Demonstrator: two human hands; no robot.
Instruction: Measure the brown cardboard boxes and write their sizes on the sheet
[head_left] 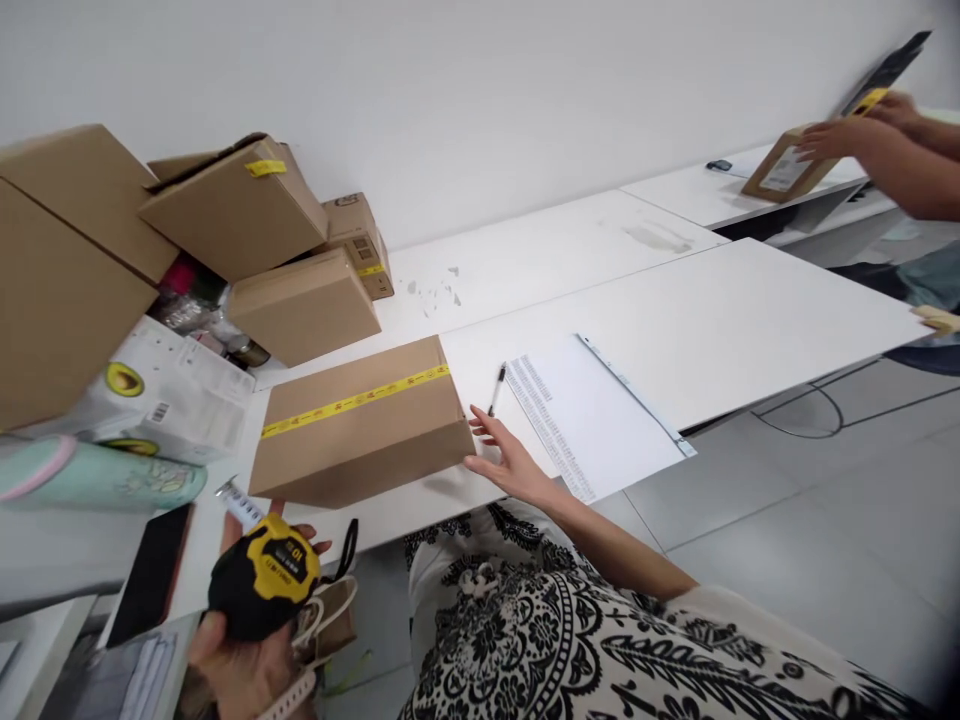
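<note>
A brown cardboard box (pixel 360 420) sealed with yellow tape lies on the white table (pixel 675 320) in front of me. My right hand (pixel 504 458) is open, fingers spread, touching the box's right side near its bottom corner. My left hand (pixel 247 640) is low at the front left, closed round a black and yellow tape measure (pixel 264 582) with a short length of tape (pixel 241 505) drawn out toward the box. A black pen (pixel 496 389) and a printed sheet (pixel 581 420) lie just right of the box.
Several cardboard boxes (pixel 240 215) are stacked at the back left, with a white avocado-print carton (pixel 161 395) and a mint-green bottle (pixel 105 478) below them. At the far right another person's hands (pixel 840 135) hold a small box (pixel 787 165) on a further table.
</note>
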